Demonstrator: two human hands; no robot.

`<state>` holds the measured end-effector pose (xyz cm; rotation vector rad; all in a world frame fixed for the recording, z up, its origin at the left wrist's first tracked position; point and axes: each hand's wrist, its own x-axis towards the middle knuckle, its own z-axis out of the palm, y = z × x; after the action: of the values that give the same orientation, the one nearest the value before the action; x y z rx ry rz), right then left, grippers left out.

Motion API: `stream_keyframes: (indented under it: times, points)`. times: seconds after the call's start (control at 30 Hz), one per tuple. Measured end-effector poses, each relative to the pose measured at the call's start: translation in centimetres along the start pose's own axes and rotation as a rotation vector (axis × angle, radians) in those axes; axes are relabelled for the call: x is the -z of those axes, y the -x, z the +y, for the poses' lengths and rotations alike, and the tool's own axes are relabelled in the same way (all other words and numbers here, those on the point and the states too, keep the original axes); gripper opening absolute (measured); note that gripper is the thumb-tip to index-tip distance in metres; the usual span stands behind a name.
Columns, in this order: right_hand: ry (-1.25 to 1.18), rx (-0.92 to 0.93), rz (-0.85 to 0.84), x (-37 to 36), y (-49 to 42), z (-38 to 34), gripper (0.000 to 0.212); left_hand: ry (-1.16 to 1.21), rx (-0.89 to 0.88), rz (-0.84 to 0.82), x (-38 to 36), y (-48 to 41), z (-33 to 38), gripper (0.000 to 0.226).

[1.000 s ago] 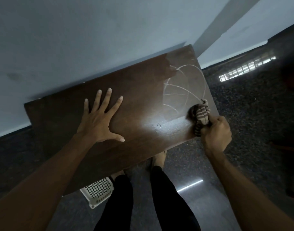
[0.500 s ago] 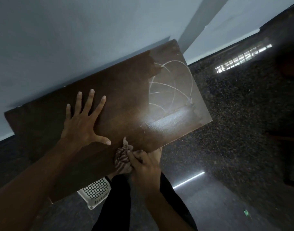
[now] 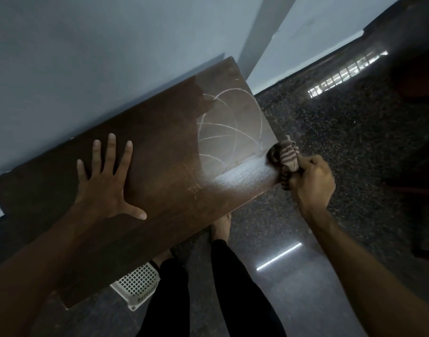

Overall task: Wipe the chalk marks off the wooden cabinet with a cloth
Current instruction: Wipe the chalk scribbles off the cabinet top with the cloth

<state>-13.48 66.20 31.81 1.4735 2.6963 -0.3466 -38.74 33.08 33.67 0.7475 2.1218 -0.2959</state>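
No readable text or labels.

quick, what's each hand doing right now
Left hand: open, flat on the cabinet.
Right hand: gripping the cloth.

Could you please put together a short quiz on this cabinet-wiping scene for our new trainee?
1. True or false: the left hand holds the cloth.
2. Where do the chalk marks lie on the cabinet? A) its right end B) under the left hand C) nowhere
3. What white thing stands on the floor below the cabinet?
Key: 1 false; the right hand grips it. 2 A. 3 a lattice basket.
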Motion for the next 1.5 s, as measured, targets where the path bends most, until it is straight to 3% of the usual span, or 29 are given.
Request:
stream_keyframes:
  times: [0.17,0.27,0.33,0.43,0.5,0.6,0.7,0.8,0.97,1.2,1.33,1.5]
  points:
    - [-0.049,-0.059,0.086,-0.9,0.7,-1.3,0.024,-0.002,0.036,-0.067,0.6,-0.2,0.7,0.174]
    - [-0.192,-0.093,0.041,-2.1,3.0,-4.4,0.016,0.001,0.050,-0.086,0.8,-0.1,0.8,0.175]
    - [-0.249,0.067,-0.049,-2.9,5.5,-7.5,0.021,0.001,0.056,-0.091,0.9,0.0,0.9,0.175]
    - [-0.201,0.377,-0.182,-4.1,9.6,-12.8,0.047,0.004,0.057,-0.106,1.1,0.0,0.9,0.175]
    - [-0.167,0.551,-0.225,-4.7,11.3,-15.6,0.048,0.000,0.067,-0.111,1.2,0.0,1.1,0.175]
    - [-0.143,0.697,-0.237,-4.6,11.3,-17.0,0.041,0.000,0.074,-0.111,1.1,-0.1,1.1,0.176]
    - [-0.090,0.766,-0.281,-4.3,9.3,-15.3,0.051,0.006,0.064,-0.118,1.2,-0.1,1.0,0.175]
    - [-0.046,0.589,-0.196,-3.2,5.9,-12.5,0.057,0.001,0.067,-0.132,1.4,-0.1,0.9,0.174]
    - [0.064,0.129,-0.056,-0.2,-1.2,-7.2,0.040,0.013,0.051,-0.137,1.5,0.0,0.6,0.174]
    - [0.017,0.013,0.028,-1.0,-0.6,-9.1,0.021,0.022,0.021,-0.116,1.4,-0.1,0.3,0.174]
    - [-0.129,0.293,-0.156,-2.6,5.6,-13.2,0.029,0.015,0.024,-0.127,1.4,-0.2,0.3,0.174]
    - [-0.136,0.732,-0.341,-5.9,16.7,-18.1,0.034,-0.022,0.042,-0.206,1.8,-0.7,0.2,0.181]
